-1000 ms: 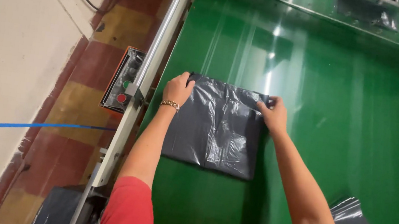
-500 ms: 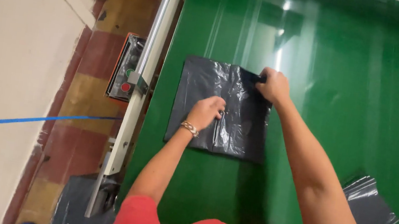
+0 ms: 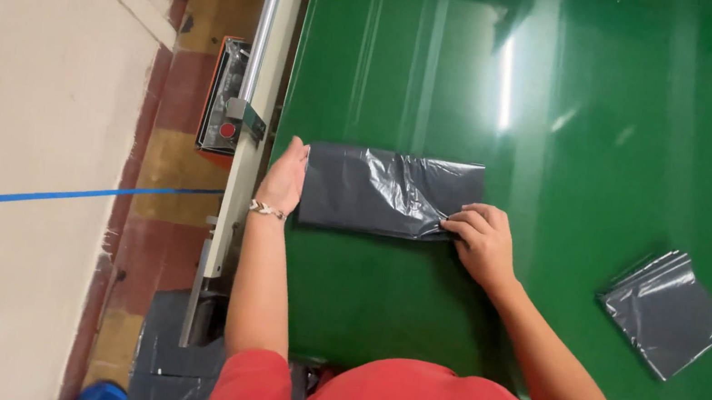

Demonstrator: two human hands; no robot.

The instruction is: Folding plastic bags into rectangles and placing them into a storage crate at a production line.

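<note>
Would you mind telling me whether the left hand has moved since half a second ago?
Yes. The left hand has gone from the middle of the dark plastic bag to its left edge, towards the metal side rail.

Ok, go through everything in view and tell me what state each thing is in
Dark plastic bag: folded into a strip, flat on the green table.
Left hand: open, flat against the bag's left edge.
Right hand: fingers pressing the bag's right end.
Second bag: folded square, lying apart, untouched.
</note>
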